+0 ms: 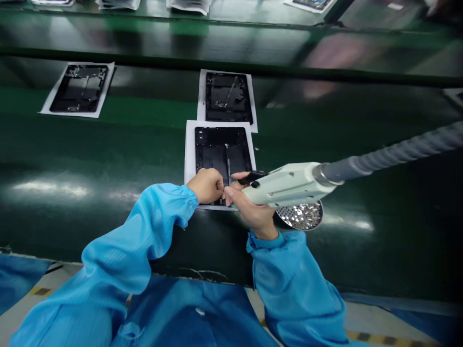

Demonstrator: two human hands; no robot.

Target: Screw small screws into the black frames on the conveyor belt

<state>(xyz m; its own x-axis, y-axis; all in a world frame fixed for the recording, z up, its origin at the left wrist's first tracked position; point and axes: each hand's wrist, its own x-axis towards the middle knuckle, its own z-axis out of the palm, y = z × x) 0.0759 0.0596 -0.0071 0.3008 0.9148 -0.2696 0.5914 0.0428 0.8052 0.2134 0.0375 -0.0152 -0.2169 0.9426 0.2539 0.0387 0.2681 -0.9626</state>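
while both hands meet at the near edge of a black tablet-like housing (211, 156), the step in hand appears to be fine, close-up work around the near end of its thin strip (228, 164). the housing lies on white sheeting (190, 156) in the middle of the desk (87, 164). the left hand (207, 186) has its fingers curled together over that edge; whether they pinch anything i cannot tell. the right hand (256, 216) has its thumb close by, with a dark implement (253, 176) beside its fingers; a pale tool (289, 187) on a ribbed hose (398, 147) hides whether they are clamped on anything. any further move calls, i judge, for a steady housing and small, light motions. to the right, a dish (284, 215) holds shiny parts (306, 215).
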